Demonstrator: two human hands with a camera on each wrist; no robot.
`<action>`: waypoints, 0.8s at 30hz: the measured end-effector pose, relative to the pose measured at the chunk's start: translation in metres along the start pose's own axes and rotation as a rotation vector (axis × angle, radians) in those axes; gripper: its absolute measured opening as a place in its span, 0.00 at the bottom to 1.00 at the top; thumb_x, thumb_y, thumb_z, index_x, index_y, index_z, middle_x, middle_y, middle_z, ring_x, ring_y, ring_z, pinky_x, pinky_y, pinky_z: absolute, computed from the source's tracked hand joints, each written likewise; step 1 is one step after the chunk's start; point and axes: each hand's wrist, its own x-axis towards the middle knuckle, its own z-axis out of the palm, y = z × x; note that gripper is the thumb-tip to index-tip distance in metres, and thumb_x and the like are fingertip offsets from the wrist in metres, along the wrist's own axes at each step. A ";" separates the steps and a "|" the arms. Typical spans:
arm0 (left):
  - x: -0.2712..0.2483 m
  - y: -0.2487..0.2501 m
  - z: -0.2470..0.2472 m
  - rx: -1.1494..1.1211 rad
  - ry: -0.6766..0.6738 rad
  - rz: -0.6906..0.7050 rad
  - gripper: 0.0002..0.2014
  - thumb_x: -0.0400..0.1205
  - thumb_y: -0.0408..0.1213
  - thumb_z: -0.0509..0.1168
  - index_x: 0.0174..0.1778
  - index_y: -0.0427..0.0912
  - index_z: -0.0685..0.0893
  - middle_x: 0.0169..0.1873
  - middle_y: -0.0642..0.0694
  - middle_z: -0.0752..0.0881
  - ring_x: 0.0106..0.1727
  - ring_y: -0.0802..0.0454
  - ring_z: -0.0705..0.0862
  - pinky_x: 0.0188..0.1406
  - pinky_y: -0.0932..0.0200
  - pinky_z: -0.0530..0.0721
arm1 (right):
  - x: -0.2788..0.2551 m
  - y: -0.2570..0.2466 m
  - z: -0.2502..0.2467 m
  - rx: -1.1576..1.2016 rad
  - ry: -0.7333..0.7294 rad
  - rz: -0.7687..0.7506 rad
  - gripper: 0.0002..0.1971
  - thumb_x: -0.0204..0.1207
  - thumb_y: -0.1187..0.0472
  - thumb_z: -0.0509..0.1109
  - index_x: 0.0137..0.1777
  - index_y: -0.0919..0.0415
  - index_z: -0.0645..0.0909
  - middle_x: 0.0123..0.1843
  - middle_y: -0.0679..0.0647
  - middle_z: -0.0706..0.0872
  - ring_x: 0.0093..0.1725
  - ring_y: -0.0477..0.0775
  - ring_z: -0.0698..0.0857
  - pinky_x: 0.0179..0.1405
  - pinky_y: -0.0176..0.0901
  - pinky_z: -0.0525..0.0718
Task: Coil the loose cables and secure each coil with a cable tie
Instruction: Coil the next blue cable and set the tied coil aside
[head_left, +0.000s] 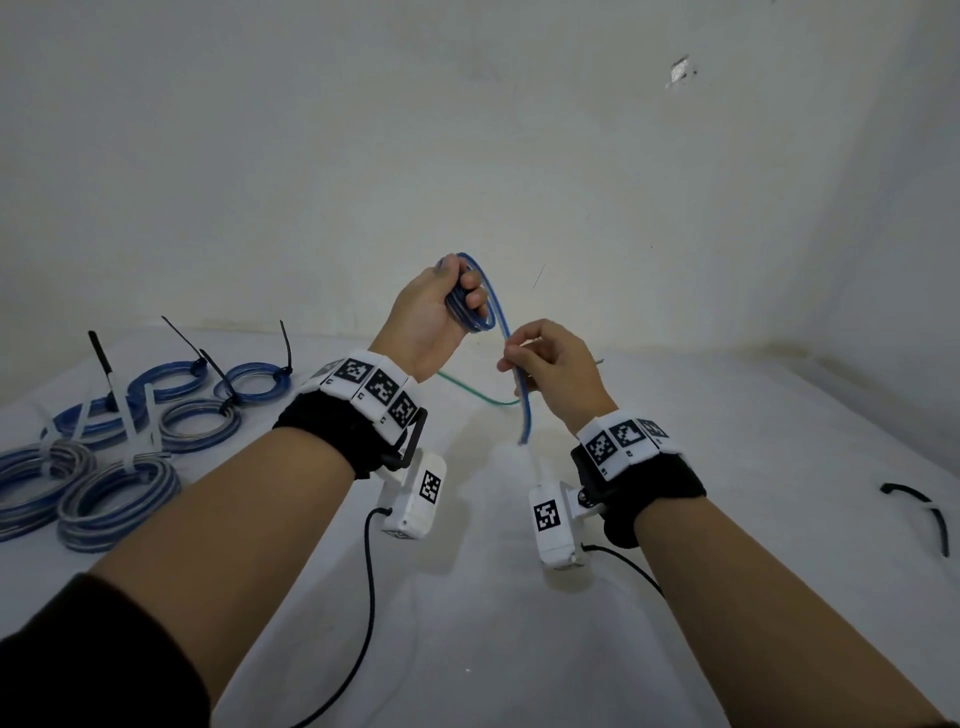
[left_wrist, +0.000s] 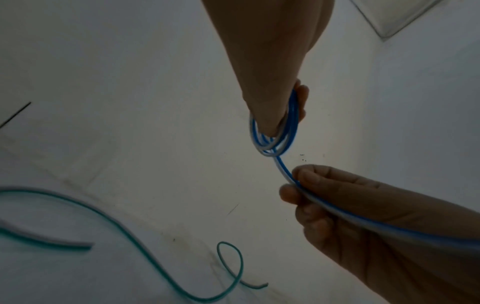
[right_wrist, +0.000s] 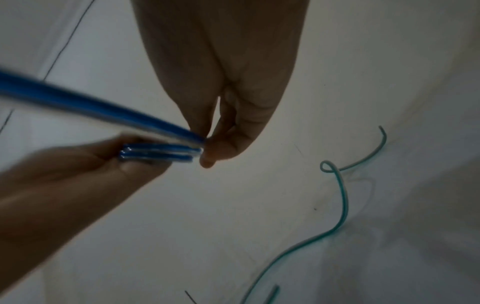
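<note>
My left hand is raised above the table and grips a small coil of blue and white cable, the loops wound round its fingers. A loose tail of the same blue cable runs down from the coil. My right hand pinches that tail between thumb and fingertips just below the coil, and the free end hangs past the right wrist. In the left wrist view the right hand holds the tail close under the coil.
Several finished blue coils with black and white cable ties lie at the left of the white table. A loose green cable lies behind my hands. A black cable tie lies at the right. A wall stands close behind.
</note>
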 end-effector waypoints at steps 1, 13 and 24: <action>0.001 -0.001 0.000 0.006 0.031 0.025 0.14 0.90 0.37 0.46 0.39 0.41 0.69 0.31 0.50 0.73 0.27 0.57 0.73 0.34 0.61 0.77 | -0.002 -0.003 0.000 0.050 -0.049 0.010 0.07 0.80 0.72 0.64 0.44 0.61 0.79 0.35 0.59 0.86 0.30 0.49 0.83 0.34 0.45 0.85; 0.000 -0.014 -0.003 0.019 0.171 0.044 0.12 0.89 0.37 0.50 0.43 0.39 0.72 0.34 0.46 0.81 0.30 0.53 0.83 0.41 0.56 0.82 | -0.011 -0.011 0.005 0.198 -0.080 0.001 0.05 0.77 0.73 0.67 0.50 0.72 0.83 0.38 0.63 0.86 0.31 0.49 0.85 0.40 0.41 0.89; -0.006 -0.017 0.007 0.066 0.133 0.024 0.15 0.90 0.42 0.46 0.45 0.39 0.72 0.34 0.47 0.79 0.27 0.55 0.78 0.34 0.60 0.80 | -0.009 0.000 0.003 -0.009 -0.066 0.031 0.04 0.76 0.67 0.72 0.41 0.67 0.84 0.30 0.58 0.84 0.24 0.43 0.80 0.28 0.35 0.83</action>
